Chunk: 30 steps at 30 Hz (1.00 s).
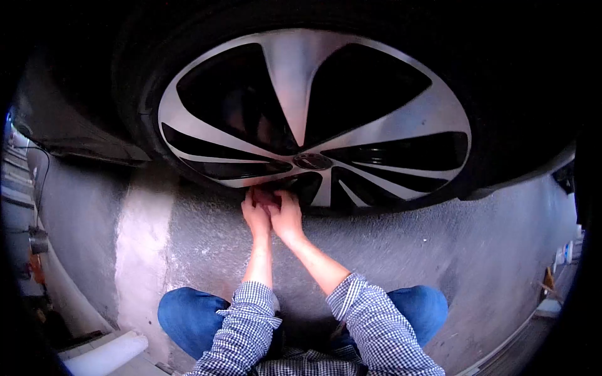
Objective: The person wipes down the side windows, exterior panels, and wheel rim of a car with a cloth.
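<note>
A silver and black alloy wheel (295,69) with a dark tire (147,119) fills the upper middle of the head view. At its lower rim, left of the centre cap (312,161), my left hand (256,213) and my right hand (286,216) are close together. Between them is a small reddish item (266,199), perhaps a cloth; its shape is hard to make out. The fingers of both hands are curled around it, and the fingertips are partly hidden against the dark tire.
Beneath the wheel lies a grey floor (401,250) with a pale painted stripe (144,232) on the left. A white roll-like object (106,354) is at lower left. Assorted items, including a metal can (38,240), line the left edge; a brown object (549,281) stands far right.
</note>
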### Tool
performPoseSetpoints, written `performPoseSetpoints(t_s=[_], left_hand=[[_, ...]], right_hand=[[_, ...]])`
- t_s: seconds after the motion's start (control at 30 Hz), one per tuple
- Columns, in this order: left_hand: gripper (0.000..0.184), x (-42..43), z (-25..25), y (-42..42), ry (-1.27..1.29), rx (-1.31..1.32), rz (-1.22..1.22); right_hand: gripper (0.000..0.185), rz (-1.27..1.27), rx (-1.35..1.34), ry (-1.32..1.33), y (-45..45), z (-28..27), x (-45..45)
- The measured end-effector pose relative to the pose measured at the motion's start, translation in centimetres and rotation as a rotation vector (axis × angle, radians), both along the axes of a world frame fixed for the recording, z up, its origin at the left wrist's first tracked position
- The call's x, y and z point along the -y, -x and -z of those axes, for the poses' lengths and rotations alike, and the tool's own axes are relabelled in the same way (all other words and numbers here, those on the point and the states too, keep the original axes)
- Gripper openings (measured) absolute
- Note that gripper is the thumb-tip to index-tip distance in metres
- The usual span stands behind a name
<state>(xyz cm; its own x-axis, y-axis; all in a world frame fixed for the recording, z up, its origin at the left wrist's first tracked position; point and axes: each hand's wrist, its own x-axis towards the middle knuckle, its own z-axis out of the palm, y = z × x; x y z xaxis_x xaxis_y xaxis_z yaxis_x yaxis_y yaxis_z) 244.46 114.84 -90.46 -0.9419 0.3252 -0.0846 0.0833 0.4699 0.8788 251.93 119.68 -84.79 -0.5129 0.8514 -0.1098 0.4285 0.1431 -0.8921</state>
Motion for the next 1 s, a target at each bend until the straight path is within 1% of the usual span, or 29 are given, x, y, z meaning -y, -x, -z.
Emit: performPoseSetpoints(t_s=[0.03,0.07,0.1,0.13,0.17,0.2,0.23,0.27,0.3,0.33,0.37,0.4,0.43,0.47,0.53,0.57,0.6,0.67,0.73,0.77,0.8,0.87,0.9,0.97,1.0], left_hand=[[0.039,-0.1,0.7,0.3,-0.066,0.037,0.002],[0.039,-0.2,1.4,0.5,-0.135,0.076,0.001],[0.037,-0.8,-0.5,0.0,-0.212,0.102,0.005],[0.037,-1.7,-2.6,-0.5,-0.164,0.106,0.059],[0.036,-2.7,-4.6,-1.0,-0.115,0.111,0.109],[0.035,-2.9,-5.7,-1.7,-0.061,0.117,0.153],[0.036,-3.4,-4.9,-2.3,0.016,-0.002,0.135],[0.040,-3.6,-4.1,-2.9,-0.032,-0.043,0.151],[0.042,-3.8,-5.8,-4.3,-0.077,-0.068,0.141],[0.044,-4.2,-7.7,-5.9,-0.130,-0.092,0.130],[0.045,-4.6,-8.5,-7.1,-0.097,-0.079,0.086],[0.046,-4.9,-8.8,-8.2,-0.055,-0.062,0.044],[0.048,-4.9,-8.9,-9.1,-0.009,-0.045,0.003],[0.048,-5.0,-9.0,-9.6,-0.042,-0.081,0.011],[0.049,-5.2,-8.2,-10.5,-0.103,-0.156,0.025],[0.050,-5.3,-7.2,-10.9,-0.151,-0.218,0.065],[0.049,-5.4,-6.6,-11.2,-0.168,-0.226,0.095],[0.048,-6.0,-5.5,-11.6,-0.199,-0.236,0.160],[0.047,-5.8,-4.4,-11.5,-0.160,-0.150,0.171],[0.046,-5.6,-3.8,-11.5,-0.142,-0.121,0.176],[0.046,-5.5,-3.5,-11.4,-0.125,-0.095,0.183],[0.045,-5.4,-3.0,-11.3,-0.122,-0.145,0.203],[0.045,-5.3,-2.7,-11.4,-0.126,-0.156,0.201],[0.045,-5.3,-2.2,-11.3,-0.119,-0.148,0.194],[0.045,-4.9,-1.0,-11.5,-0.106,-0.128,0.184]], right_hand=[[0.034,-0.041,0.029,0.053,-0.4,0.2,-0.5],[0.033,-0.006,-0.036,0.067,-0.7,0.3,-0.7],[0.032,0.026,-0.100,0.079,-0.9,1.0,-0.9],[0.032,0.055,-0.163,0.088,-1.1,1.4,-1.0],[0.030,0.147,-0.179,0.073,-1.5,0.0,-1.1],[0.026,0.216,-0.278,0.133,-1.8,-0.7,-1.4],[0.025,0.247,-0.327,0.167,-2.3,-2.1,-1.7],[0.025,0.280,-0.377,0.196,-2.8,-3.4,-1.9],[0.023,0.265,-0.335,0.037,-3.1,-3.7,-2.0],[0.022,0.303,-0.377,0.026,-3.7,-4.2,-2.1],[0.022,0.341,-0.420,0.010,-4.4,-4.9,-2.2],[0.022,0.381,-0.459,0.002,-5.1,-5.1,-2.3],[0.022,0.380,-0.444,-0.042,-5.6,-5.3,-2.8],[0.022,0.359,-0.430,-0.115,-6.2,-5.4,-3.0],[0.022,0.316,-0.403,-0.256,-7.5,-5.3,-3.0],[0.022,0.347,-0.434,-0.240,-8.1,-4.8,-3.1],[0.023,0.404,-0.405,-0.176,-8.5,-4.5,-3.1],[0.026,0.429,-0.390,-0.137,-8.7,-2.0,-3.4],[0.025,0.327,-0.318,-0.348,-8.8,-1.2,-3.4],[0.031,0.284,-0.310,-0.351,-9.0,-0.4,-3.5],[0.032,0.273,-0.304,-0.356,-9.0,0.0,-3.6],[0.035,0.258,-0.293,-0.363,-9.0,0.7,-3.6],[0.045,0.157,-0.244,-0.366,-9.4,1.0,-3.8],[0.051,0.108,-0.151,-0.386,-9.4,1.9,-3.6],[0.054,0.083,-0.104,-0.396,-9.6,2.4,-3.5]])
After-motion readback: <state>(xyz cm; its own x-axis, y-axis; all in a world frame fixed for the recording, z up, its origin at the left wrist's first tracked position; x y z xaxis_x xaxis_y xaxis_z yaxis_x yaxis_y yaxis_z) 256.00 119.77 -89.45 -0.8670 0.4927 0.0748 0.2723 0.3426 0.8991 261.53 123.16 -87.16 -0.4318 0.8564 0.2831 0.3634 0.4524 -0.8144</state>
